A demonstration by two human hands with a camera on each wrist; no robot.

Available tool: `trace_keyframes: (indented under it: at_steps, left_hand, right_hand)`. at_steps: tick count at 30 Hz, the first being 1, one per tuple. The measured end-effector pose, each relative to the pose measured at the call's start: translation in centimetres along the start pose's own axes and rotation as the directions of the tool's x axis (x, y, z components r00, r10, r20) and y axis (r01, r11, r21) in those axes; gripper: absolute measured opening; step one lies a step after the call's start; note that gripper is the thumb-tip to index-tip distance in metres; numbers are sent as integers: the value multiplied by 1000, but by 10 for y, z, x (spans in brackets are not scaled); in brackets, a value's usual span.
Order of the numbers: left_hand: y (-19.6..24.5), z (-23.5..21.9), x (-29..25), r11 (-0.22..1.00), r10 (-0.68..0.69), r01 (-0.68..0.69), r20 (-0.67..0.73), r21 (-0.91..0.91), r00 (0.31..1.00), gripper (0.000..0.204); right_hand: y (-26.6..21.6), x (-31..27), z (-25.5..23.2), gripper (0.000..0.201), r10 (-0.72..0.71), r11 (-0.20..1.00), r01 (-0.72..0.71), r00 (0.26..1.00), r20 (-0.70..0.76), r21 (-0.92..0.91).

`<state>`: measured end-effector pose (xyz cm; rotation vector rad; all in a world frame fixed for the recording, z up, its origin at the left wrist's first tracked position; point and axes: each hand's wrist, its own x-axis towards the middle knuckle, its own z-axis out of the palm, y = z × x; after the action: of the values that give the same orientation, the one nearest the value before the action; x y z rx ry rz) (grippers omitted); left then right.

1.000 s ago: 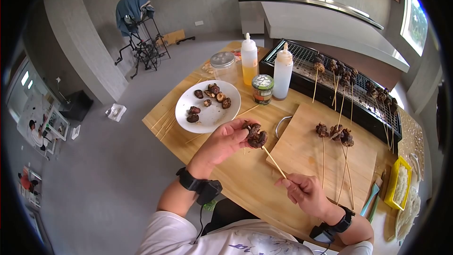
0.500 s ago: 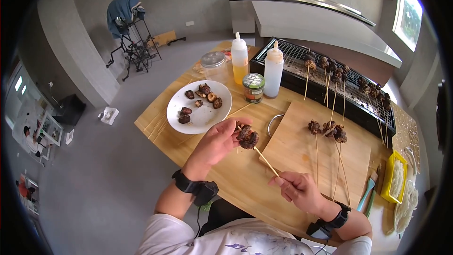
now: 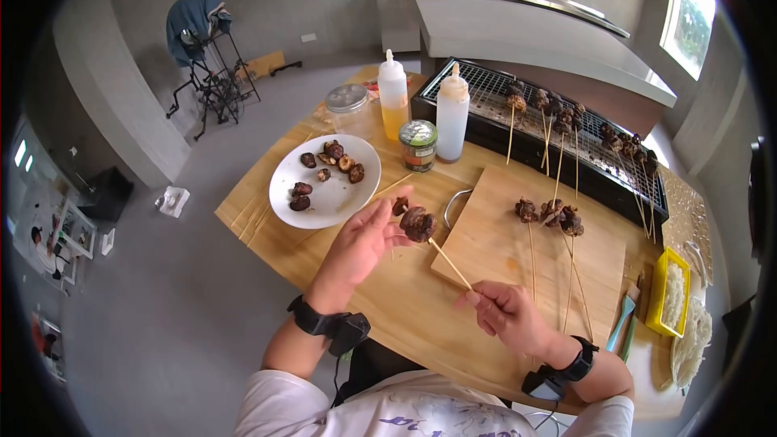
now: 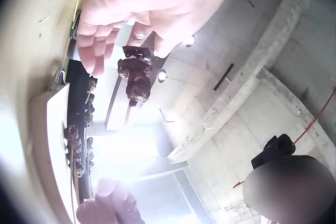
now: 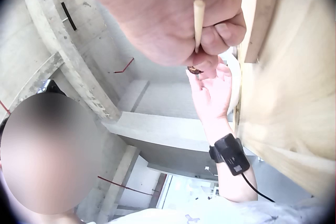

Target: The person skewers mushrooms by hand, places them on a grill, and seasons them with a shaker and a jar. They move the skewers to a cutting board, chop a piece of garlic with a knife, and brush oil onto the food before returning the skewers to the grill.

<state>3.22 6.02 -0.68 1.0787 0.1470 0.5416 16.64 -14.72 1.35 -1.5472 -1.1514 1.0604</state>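
My right hand (image 3: 511,320) pinches the lower part of a bamboo skewer (image 3: 451,264) between thumb and curled fingers; its pale butt end sticks out of the fist in the right wrist view. Dark brown mushrooms (image 3: 418,225) are threaded on the skewer's upper end. Beside them my left hand (image 3: 356,244) is spread with loosely extended fingers, its thumb tip right at the uppermost piece in the left wrist view. A white plate (image 3: 279,198) with several loose mushrooms lies beyond the left hand. Finished-looking mushroom skewers (image 3: 571,220) rest on a wooden board (image 3: 498,231) to the right.
A black grill (image 3: 558,150) with several mushroom skewers stands at the back right. Two squeeze bottles (image 3: 453,117), a green-lidded jar (image 3: 418,150) and a clear jar (image 3: 350,117) stand behind. Bare skewers (image 3: 257,214) lie left; a blue brush (image 3: 625,320) and yellow basket (image 3: 657,307) lie right.
My left fingers have come away from around the mushrooms and opened out beside them. The right hand still holds the skewer. The whole scene has shifted left in the head view.
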Motion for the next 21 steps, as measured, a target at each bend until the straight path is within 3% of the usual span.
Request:
trace_keyframes:
  at_steps: [2,3,5,6,8,9,11,12,14,17,21]
  left_hand:
    - [9,-2,-4,992,21,2,-190,122,982,44]
    - [13,-4,-6,994,19,1,-178,111,984,44]
    - [18,-12,-16,960,40,14,-187,279,982,45]
    - [19,-13,-20,967,34,17,-192,254,981,39]
    - [16,-19,-29,958,20,34,-184,286,983,36]
    - [13,-22,-34,946,5,53,-179,321,984,33]
    - [7,-26,-43,938,-13,67,-157,339,987,30]
    - [3,-28,-46,929,-34,81,-136,361,990,26]
    - [-3,-30,-53,922,-31,82,-138,378,990,24]
    - [-10,-31,-56,917,6,52,-144,395,990,20]
    - [-12,-26,-55,887,48,28,-153,461,987,17]
  right_hand:
    - [-5,2,-10,16,52,997,-55,997,-55,-51]
    - [-9,3,-16,16,58,996,-62,996,-68,-60]
    - [-16,5,-27,15,-27,871,-33,993,-115,-490]
    - [-16,6,-31,15,-25,868,-38,992,-120,-495]
    - [-12,9,-40,14,-176,822,30,963,-203,-569]
    - [-14,9,-42,14,-175,820,29,963,-203,-572]
    - [-18,9,-44,15,-39,835,-121,960,-276,-537]
    - [-15,8,-46,15,-33,834,-128,959,-280,-537]
    - [-5,5,-50,15,-163,792,-51,942,-292,-608]
    - [2,2,-58,17,-64,796,-158,938,-339,-585]
    - [6,5,-62,22,-37,818,-203,915,-402,-538]
